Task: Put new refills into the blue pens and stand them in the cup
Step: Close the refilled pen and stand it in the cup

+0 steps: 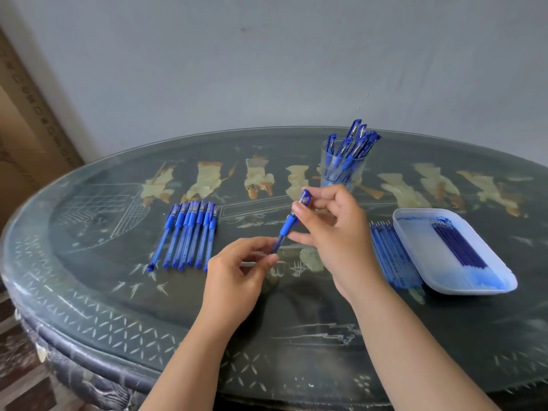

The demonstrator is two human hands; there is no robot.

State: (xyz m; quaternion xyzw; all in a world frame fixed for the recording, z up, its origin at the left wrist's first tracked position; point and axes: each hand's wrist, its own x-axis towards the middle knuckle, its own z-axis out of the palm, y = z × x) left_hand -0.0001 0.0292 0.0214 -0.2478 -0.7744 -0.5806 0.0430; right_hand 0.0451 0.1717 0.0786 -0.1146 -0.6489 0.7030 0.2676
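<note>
Blue pen [285,227] held tilted above surface [296,321]: right hand [335,235] pinching far capped end, left hand [237,274] pinching near barrel end.

On the dark oval glass-topped bench [89,292], a row of blue plastic pens [189,232] lies left of centre, and a clear round cup [327,164] stands behind centre-right with more blue capped pens [355,140] upright in it. A white rectangular plastic tray [421,241] sits at the right with thin blue refills [459,247] in it, and a second batch of refills [391,256] lies just beside its left edge. Between row and batch, before the cup, a single blue pen [286,226] is tilted above the bench, the left grip [237,271] pinching its near end and the right grip [332,232] its far end.
</note>
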